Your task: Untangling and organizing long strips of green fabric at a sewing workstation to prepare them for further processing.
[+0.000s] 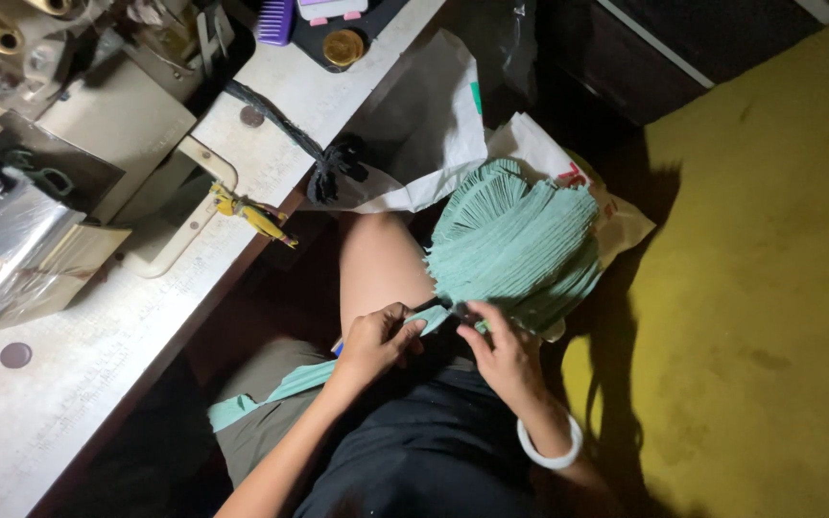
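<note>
A thick stack of pale green fabric strips (pixel 515 240) fans out over my knee, resting on a white plastic bag (pixel 539 149). My left hand (pixel 376 341) pinches one green strip (pixel 271 391), which trails down to the left across my lap. Fingers of my right hand (pixel 501 350), which wears a white bangle (pixel 551 449) at the wrist, close on the near end of the strips at the base of the stack. Both hands meet just below the stack.
A white sewing table (pixel 69 384) fills the left, with a sewing machine (pixel 79 125) on it. A black cord (pixel 299 144), yellow snips (pixel 251 216), a purple comb (pixel 275 21) and a round gold lid (pixel 343 46) lie on it. Yellow floor (pixel 769 288) spreads right.
</note>
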